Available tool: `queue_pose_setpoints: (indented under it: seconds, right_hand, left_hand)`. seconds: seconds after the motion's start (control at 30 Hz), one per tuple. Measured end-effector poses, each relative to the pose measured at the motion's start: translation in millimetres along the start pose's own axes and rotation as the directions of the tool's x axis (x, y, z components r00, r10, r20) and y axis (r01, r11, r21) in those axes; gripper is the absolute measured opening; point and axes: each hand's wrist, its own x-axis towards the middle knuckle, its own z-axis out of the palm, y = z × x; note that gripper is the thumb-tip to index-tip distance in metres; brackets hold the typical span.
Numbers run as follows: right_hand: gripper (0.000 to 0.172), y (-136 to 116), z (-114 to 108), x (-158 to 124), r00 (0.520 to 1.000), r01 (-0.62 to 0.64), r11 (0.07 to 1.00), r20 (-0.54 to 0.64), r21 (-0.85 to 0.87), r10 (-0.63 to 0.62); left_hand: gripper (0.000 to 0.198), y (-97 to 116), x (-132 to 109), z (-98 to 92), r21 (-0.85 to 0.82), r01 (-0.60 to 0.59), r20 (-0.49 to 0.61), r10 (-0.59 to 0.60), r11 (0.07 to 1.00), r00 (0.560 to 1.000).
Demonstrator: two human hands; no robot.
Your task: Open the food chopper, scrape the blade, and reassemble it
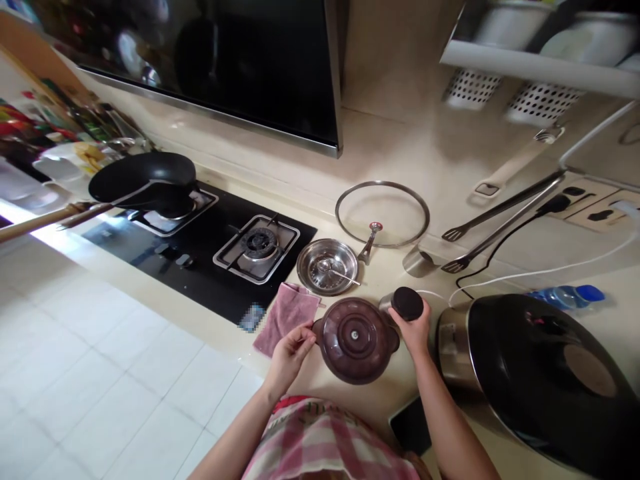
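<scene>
A brown lidded pot [356, 340] with a small knob on its lid stands on the cream counter [385, 280] right in front of me. My left hand [291, 350] grips its left handle, fingers curled. My right hand [414, 330] holds its right handle, fingers closed. Just behind my right hand stands a steel cup with a black round lid [407, 303].
A pink cloth [286, 315] lies left of the pot. Behind are a steel bowl with a spoon [327, 267], a glass lid [383, 215], a black gas hob [210, 250] with a black pan [143, 180]. A black rice cooker [540, 373] stands right, with tongs [500, 230], cables and a water bottle [567, 295].
</scene>
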Motion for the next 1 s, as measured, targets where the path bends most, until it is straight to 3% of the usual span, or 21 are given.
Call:
queue_pose_setpoints:
  seconds: [0.1, 0.23, 0.33, 0.47, 0.6, 0.67, 0.8, 0.9, 1.0]
  right_hand:
    - [0.097, -4, -13, -10, 0.998, -0.008, 0.997, 0.062, -0.073, 0.013]
    - [0.062, -15, -35, -42, 0.964, -0.091, 0.978, 0.230, -0.187, 0.134]
    - [0.052, -25, -41, -66, 0.931, -0.111, 0.979, 0.325, -0.173, 0.164]
    - [0.049, -37, -37, -73, 0.926, -0.200, 0.973, 0.303, -0.112, 0.225]
    - [0.048, -41, -43, -68, 0.881, -0.349, 0.937, 0.333, -0.021, 0.335]
    - [0.045, -39, -51, -65, 0.874, -0.395, 0.915, 0.344, 0.086, 0.345]
    - [0.040, -33, -73, -56, 0.905, -0.416, 0.852, 0.235, 0.319, 0.354]
    - [0.035, -33, -87, -49, 0.913, -0.406, 0.807, 0.211, 0.428, 0.348]
    - [0.032, -39, -94, -50, 0.898, -0.440, 0.734, 0.259, 0.517, 0.356]
  left_hand:
    - [0.030, -2, 0, -0.2, 0.004, -0.009, -0.018, 0.009, 1.000, 1.000]
    - [0.027, -1, 0, 0.1, 0.026, -0.010, -0.022, 0.011, 1.000, 1.000]
    - [0.028, 5, 2, 2.3, 0.006, -0.008, -0.023, 0.008, 1.000, 1.000]
    - [0.034, 17, 4, 5.1, -0.091, 0.011, -0.062, -0.017, 0.996, 0.998]
    - [0.037, 32, 4, 8.3, -0.198, 0.033, -0.093, -0.052, 0.980, 0.994]
    - [0.037, 41, 6, 11.3, -0.256, 0.032, -0.066, -0.050, 0.966, 0.997]
    - [0.034, 59, 13, 15.0, -0.298, -0.018, 0.032, 0.029, 0.954, 0.999]
    - [0.033, 62, 16, 10.8, -0.172, -0.130, -0.030, 0.126, 0.976, 0.992]
    - [0.025, 49, 13, 5.0, 0.158, -0.266, -0.029, 0.274, 0.951, 0.961]
